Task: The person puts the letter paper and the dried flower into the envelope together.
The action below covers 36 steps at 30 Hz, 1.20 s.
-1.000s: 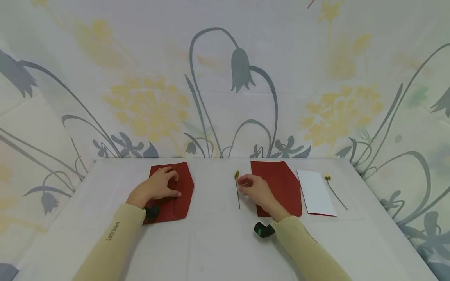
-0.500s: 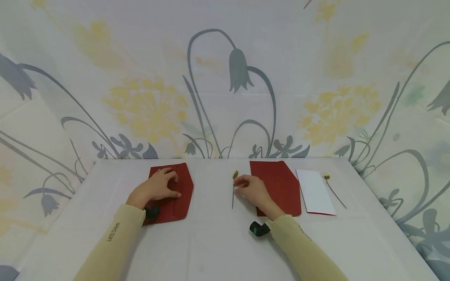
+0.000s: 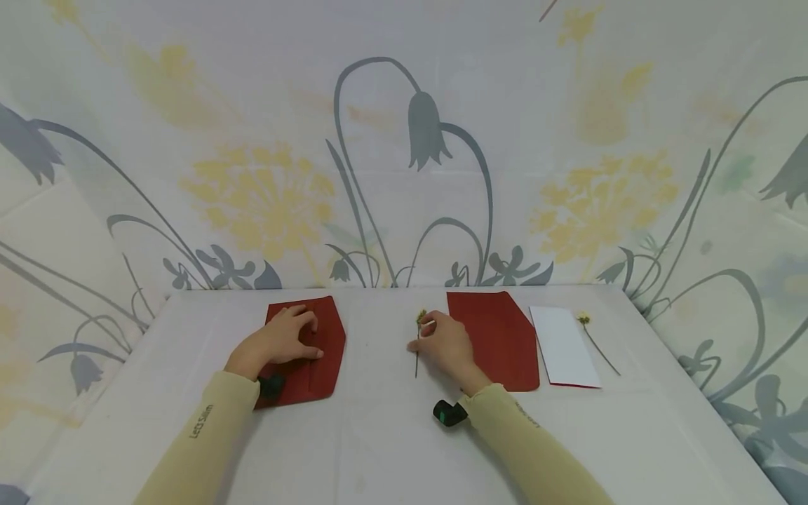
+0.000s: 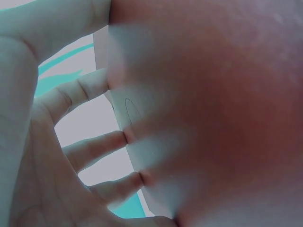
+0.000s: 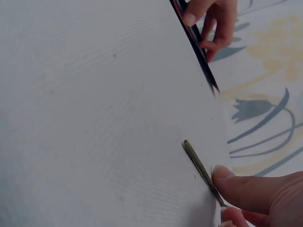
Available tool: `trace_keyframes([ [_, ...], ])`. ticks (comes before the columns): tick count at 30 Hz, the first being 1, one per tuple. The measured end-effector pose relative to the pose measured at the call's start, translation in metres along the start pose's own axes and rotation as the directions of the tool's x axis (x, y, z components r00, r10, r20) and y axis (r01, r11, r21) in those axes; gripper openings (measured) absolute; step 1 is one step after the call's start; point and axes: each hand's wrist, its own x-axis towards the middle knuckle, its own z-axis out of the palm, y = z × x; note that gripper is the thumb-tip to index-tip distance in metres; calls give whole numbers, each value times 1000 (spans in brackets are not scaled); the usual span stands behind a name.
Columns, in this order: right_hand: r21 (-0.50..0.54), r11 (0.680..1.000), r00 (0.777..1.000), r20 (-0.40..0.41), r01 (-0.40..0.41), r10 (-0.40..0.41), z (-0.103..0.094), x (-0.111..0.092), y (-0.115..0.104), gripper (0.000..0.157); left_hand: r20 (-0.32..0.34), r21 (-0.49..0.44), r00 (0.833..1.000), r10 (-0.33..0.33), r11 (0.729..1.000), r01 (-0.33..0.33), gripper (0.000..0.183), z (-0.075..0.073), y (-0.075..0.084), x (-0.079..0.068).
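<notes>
My left hand [image 3: 278, 340] rests on a red envelope [image 3: 327, 337] at the left, its fingers spread and thumb apart. In the left wrist view the fingertips meet the red paper [image 4: 227, 113], which is blurred. My right hand [image 3: 449, 345] is at a thin-stemmed yellow flower [image 3: 416, 366] lying upright on the white table, its head pointing away. Thumb and forefinger pinch the stem [image 5: 196, 163] from either side, as the right wrist view shows. Part of the stem is hidden behind the fingers.
Right of my right hand lies a second red envelope [image 3: 499, 337], partly under the forearm's line. Beside it are a white folded card [image 3: 563, 347] with a red edge and another yellow flower [image 3: 596, 344]. A flower-patterned cloth [image 3: 379, 175] hangs behind the table.
My right hand has shifted left, and its thumb has crossed to the flower stem's left side. The stem has turned from slanted to nearly straight. The left hand stays on its envelope.
</notes>
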Motion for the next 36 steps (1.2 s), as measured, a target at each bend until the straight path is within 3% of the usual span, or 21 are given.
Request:
trace_keyframes([
  [8,19,999,999,-31,28,-27,3,-3,-3,23,1,8,1000,-11,1000,11,40,1,-3,-3],
  [13,-17,999,999,-11,44,-44,3,-1,-2,13,-4,3,1000,-5,1000,5,40,1,-3,-1],
  [19,-12,997,992,96,80,-79,-6,0,-2,10,-10,6,1000,2,1000,-2,40,2,-2,0],
  [26,26,998,965,253,61,-65,-22,3,-4,15,-2,4,1000,-6,1000,6,40,1,0,0],
  [36,46,999,953,302,23,-36,-27,9,1,17,-2,4,1000,6,1000,-6,40,2,-2,2],
])
